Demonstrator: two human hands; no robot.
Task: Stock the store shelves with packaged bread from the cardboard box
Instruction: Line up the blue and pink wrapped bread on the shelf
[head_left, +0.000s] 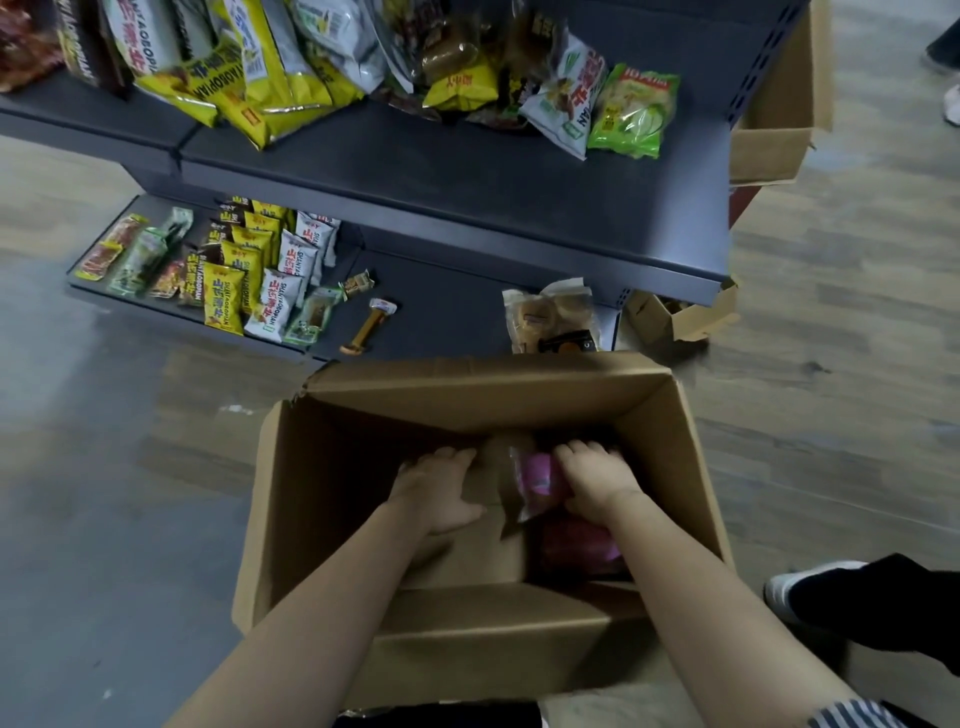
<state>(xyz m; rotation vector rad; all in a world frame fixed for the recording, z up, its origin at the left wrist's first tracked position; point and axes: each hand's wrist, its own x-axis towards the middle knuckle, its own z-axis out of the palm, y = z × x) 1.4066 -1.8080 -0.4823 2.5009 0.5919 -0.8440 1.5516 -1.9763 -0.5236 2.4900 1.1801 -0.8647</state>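
Wood floor, dark shelves loaded with snack bags, open box sitting in front. Both grips are down inside it. Right grip has its fingers curled over a pink bread pack on the box's right side. Left grip rests loose-fingered on the cardboard bottom just left of that pack, holding nothing.

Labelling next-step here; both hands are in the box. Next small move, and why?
Probably lift the pink packet out of the cardboard box: the right hand curls round it, while the left hand lies flat beside it, seemingly holding nothing. A bread packet sits on the bottom shelf just beyond, with bare space to its left.
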